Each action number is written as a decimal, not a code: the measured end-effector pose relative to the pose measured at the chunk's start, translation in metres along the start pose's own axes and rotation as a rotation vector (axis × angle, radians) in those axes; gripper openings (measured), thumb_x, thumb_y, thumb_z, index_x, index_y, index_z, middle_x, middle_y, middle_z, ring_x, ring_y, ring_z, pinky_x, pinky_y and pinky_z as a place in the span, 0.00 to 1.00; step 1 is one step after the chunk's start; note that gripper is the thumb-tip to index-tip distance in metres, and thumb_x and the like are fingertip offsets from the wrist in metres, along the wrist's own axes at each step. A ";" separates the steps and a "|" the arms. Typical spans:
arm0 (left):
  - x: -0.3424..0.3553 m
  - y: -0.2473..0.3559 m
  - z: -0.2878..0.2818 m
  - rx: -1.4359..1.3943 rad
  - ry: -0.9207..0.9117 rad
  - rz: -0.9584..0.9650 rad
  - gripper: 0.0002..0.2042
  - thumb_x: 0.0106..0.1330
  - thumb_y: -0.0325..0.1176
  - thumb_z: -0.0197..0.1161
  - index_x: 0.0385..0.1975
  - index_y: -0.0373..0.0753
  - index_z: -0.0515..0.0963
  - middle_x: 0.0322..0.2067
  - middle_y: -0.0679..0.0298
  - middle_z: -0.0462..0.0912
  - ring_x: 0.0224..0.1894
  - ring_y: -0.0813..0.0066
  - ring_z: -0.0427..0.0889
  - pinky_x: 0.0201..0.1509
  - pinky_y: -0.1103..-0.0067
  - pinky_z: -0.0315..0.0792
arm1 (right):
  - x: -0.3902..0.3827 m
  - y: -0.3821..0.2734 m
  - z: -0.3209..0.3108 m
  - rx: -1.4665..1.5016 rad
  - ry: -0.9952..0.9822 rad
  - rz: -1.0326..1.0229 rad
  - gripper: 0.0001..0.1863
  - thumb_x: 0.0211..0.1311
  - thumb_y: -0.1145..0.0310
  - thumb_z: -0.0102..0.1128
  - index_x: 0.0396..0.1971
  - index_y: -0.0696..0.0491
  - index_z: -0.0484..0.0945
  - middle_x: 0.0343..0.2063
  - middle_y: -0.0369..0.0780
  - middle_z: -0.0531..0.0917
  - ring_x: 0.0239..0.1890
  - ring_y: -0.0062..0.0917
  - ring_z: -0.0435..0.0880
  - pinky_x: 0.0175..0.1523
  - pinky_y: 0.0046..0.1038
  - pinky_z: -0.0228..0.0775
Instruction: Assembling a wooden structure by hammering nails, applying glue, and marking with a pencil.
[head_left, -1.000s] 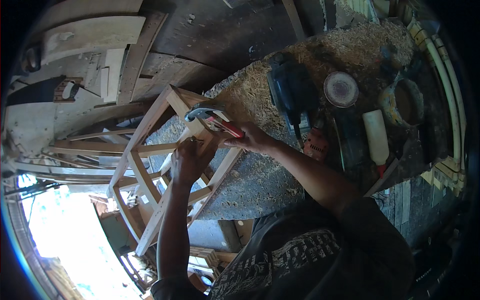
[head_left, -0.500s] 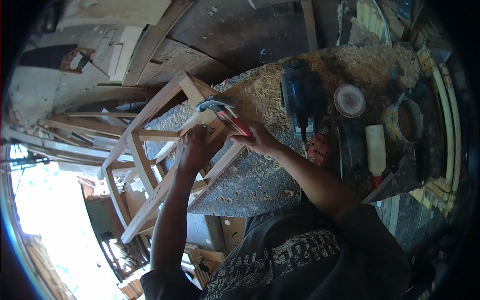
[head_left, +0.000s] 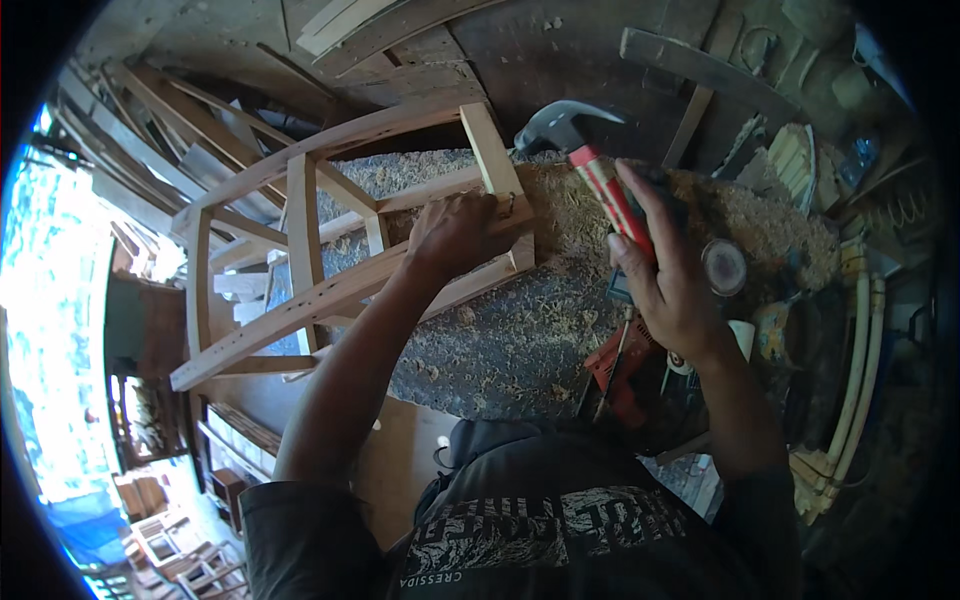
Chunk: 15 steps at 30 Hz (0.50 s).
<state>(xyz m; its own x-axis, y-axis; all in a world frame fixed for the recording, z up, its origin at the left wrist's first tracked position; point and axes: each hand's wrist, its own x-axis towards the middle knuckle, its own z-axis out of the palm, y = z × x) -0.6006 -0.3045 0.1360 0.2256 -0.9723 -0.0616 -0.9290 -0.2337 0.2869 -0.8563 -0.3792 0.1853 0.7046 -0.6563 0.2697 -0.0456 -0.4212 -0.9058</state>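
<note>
My left hand (head_left: 450,230) is closed over a rail of the pale wooden frame (head_left: 302,250), near its right corner, where a small dark piece, apparently a nail (head_left: 511,204), sticks out. My right hand (head_left: 650,280) grips the red handle of a claw hammer (head_left: 599,185), its index finger extended along it. The black hammer head is raised above and right of that corner, apart from the wood.
The sawdust-covered bench (head_left: 470,350) carries a red drill (head_left: 620,380), a round lid (head_left: 723,268) and a white bottle (head_left: 740,338), partly hidden. Loose boards (head_left: 175,125) lean at upper left. Pale curved lengths (head_left: 860,360) stand at right. A bright opening (head_left: 40,300) is at far left.
My right hand has lifted the hammer away from the frame, up and to the right. My left hand is farther right in the picture, still on the frame. The camera's view has shifted.
</note>
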 end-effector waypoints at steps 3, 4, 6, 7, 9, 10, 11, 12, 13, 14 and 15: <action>-0.003 0.014 -0.010 0.047 -0.020 -0.019 0.21 0.56 0.51 0.67 0.34 0.36 0.81 0.32 0.50 0.83 0.37 0.53 0.84 0.45 0.63 0.75 | 0.006 -0.001 -0.001 -0.305 0.049 -0.364 0.29 0.72 0.68 0.49 0.70 0.49 0.55 0.51 0.54 0.79 0.44 0.44 0.84 0.45 0.39 0.75; -0.003 0.017 -0.014 0.063 -0.045 -0.039 0.21 0.56 0.51 0.67 0.34 0.36 0.81 0.32 0.50 0.84 0.37 0.53 0.84 0.45 0.63 0.75 | 0.007 -0.003 0.000 -0.364 -0.187 -0.127 0.28 0.72 0.68 0.49 0.70 0.50 0.55 0.54 0.52 0.77 0.48 0.43 0.83 0.50 0.39 0.74; -0.002 0.016 -0.013 0.049 -0.064 -0.046 0.22 0.56 0.52 0.67 0.35 0.36 0.81 0.32 0.51 0.84 0.37 0.53 0.84 0.45 0.63 0.75 | 0.007 -0.008 0.001 -0.429 -0.424 0.111 0.28 0.72 0.68 0.48 0.70 0.51 0.55 0.57 0.50 0.76 0.52 0.43 0.81 0.55 0.39 0.72; -0.003 0.017 -0.013 0.041 -0.093 -0.053 0.22 0.56 0.53 0.67 0.35 0.37 0.81 0.32 0.51 0.84 0.37 0.54 0.84 0.45 0.63 0.75 | 0.006 -0.011 0.001 -0.348 -0.396 0.107 0.28 0.72 0.69 0.48 0.70 0.52 0.55 0.57 0.49 0.76 0.52 0.43 0.82 0.56 0.39 0.72; 0.001 0.018 -0.012 0.062 -0.087 -0.049 0.23 0.56 0.54 0.66 0.35 0.37 0.81 0.32 0.51 0.84 0.38 0.55 0.84 0.45 0.63 0.75 | 0.010 -0.015 -0.002 -0.273 -0.377 0.103 0.28 0.73 0.69 0.47 0.70 0.53 0.55 0.57 0.48 0.76 0.52 0.42 0.82 0.57 0.39 0.72; -0.001 0.017 -0.013 0.092 -0.089 -0.044 0.23 0.57 0.55 0.66 0.36 0.37 0.82 0.32 0.52 0.84 0.38 0.55 0.85 0.46 0.63 0.76 | 0.015 -0.019 -0.005 -0.347 -0.171 -0.187 0.28 0.73 0.70 0.46 0.70 0.51 0.55 0.56 0.49 0.77 0.45 0.40 0.84 0.45 0.38 0.74; -0.004 0.013 -0.013 0.085 -0.088 -0.063 0.23 0.57 0.55 0.66 0.36 0.37 0.82 0.32 0.52 0.84 0.38 0.55 0.85 0.46 0.63 0.76 | 0.019 -0.022 -0.005 -0.402 0.036 -0.474 0.27 0.73 0.71 0.45 0.70 0.49 0.55 0.55 0.50 0.77 0.39 0.38 0.86 0.34 0.37 0.76; -0.007 0.009 -0.011 0.087 -0.067 -0.071 0.23 0.57 0.55 0.65 0.36 0.37 0.82 0.32 0.52 0.84 0.38 0.55 0.85 0.46 0.63 0.76 | 0.017 -0.032 -0.008 -0.209 0.062 -0.355 0.26 0.74 0.70 0.43 0.69 0.52 0.55 0.45 0.46 0.78 0.30 0.27 0.81 0.28 0.27 0.73; -0.007 0.008 -0.012 0.088 -0.043 -0.063 0.23 0.57 0.56 0.65 0.35 0.38 0.82 0.32 0.51 0.84 0.39 0.56 0.85 0.47 0.63 0.76 | 0.011 -0.042 -0.014 -0.030 0.099 -0.231 0.25 0.75 0.69 0.41 0.69 0.54 0.55 0.35 0.43 0.79 0.20 0.16 0.76 0.22 0.17 0.69; -0.008 0.003 -0.009 0.082 -0.041 -0.069 0.23 0.57 0.56 0.65 0.35 0.38 0.82 0.32 0.51 0.84 0.39 0.56 0.85 0.47 0.63 0.76 | 0.012 -0.042 -0.008 -0.032 0.090 -0.231 0.25 0.75 0.69 0.41 0.69 0.54 0.55 0.35 0.43 0.79 0.20 0.16 0.76 0.22 0.17 0.69; -0.010 -0.004 -0.004 0.087 0.015 -0.032 0.23 0.57 0.56 0.64 0.34 0.39 0.83 0.31 0.52 0.85 0.37 0.56 0.85 0.44 0.63 0.77 | 0.012 -0.038 0.002 0.086 0.225 -0.371 0.24 0.75 0.68 0.41 0.68 0.54 0.56 0.32 0.40 0.76 0.17 0.12 0.69 0.19 0.13 0.62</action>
<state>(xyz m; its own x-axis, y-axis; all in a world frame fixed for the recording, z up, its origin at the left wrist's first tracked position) -0.5980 -0.2943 0.1388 0.2589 -0.9643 -0.0549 -0.9431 -0.2647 0.2011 -0.8444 -0.3697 0.2221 0.4902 -0.5946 0.6373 0.2474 -0.6061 -0.7559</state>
